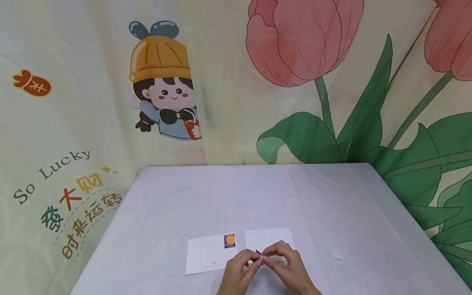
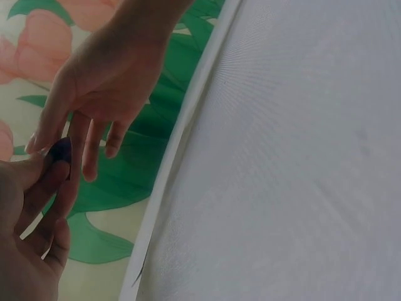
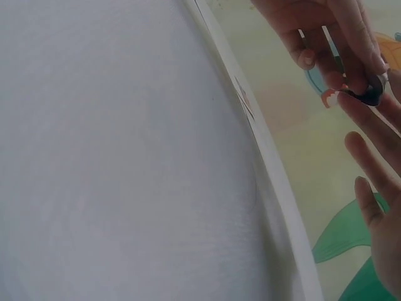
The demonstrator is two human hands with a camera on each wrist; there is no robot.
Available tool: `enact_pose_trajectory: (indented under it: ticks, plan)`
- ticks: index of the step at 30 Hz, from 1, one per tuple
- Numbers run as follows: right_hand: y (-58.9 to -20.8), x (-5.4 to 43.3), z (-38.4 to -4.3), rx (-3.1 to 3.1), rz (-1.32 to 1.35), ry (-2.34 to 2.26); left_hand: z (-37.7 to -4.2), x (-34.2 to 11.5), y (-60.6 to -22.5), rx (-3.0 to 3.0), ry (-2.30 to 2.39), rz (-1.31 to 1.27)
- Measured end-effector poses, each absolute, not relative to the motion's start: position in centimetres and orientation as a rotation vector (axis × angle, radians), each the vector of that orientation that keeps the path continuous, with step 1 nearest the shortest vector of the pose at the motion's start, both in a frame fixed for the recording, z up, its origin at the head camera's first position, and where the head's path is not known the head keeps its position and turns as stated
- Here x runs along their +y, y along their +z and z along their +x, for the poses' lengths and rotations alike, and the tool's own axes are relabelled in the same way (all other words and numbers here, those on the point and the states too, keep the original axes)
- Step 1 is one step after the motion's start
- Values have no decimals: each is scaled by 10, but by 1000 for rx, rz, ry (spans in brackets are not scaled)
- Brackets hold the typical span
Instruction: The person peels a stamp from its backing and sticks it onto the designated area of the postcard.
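Observation:
My left hand point(image 1: 239, 268) and right hand point(image 1: 289, 266) meet fingertip to fingertip over the front of the table. Between them they pinch a small dark purple stamp point(image 2: 61, 150), bent in a curve; its dark corner sticks up above the fingers in the head view. A whitish edge shows where the fingertips come together. Left of the hands lies a white envelope point(image 1: 204, 256) with a purple and orange stamp point(image 1: 230, 241) at its upper right corner. Behind the hands a second white envelope point(image 1: 267, 235) is partly covered by them, its upper right corner without a stamp.
A small white paper scrap point(image 1: 337, 255) lies to the right on the table. The white-covered table point(image 1: 221, 192) reaches back to a printed curtain point(image 1: 225, 82) with tulips and a cartoon child.

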State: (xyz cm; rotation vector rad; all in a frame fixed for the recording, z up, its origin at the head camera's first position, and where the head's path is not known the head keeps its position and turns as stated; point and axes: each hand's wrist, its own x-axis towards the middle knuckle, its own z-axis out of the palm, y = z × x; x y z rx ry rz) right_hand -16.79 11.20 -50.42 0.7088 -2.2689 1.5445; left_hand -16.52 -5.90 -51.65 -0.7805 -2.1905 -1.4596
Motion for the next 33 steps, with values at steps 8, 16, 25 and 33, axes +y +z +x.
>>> enact_pose_trajectory:
  ticks: [8, 16, 25, 33]
  plan:
    - [-515, 114, -173, -2280, 649, 1547, -166, -59, -516, -2201, -1480, -763]
    - [-490, 110, -166, -2197, 589, 1499, -167, -59, -518, -2200, -1474, -779]
    - [-483, 113, -166, -2163, 425, 1505, -168, -59, -519, -2196, -1474, -772]
    - [-483, 120, -167, -2146, 354, 1547, -169, -59, -520, -2167, -1481, -795]
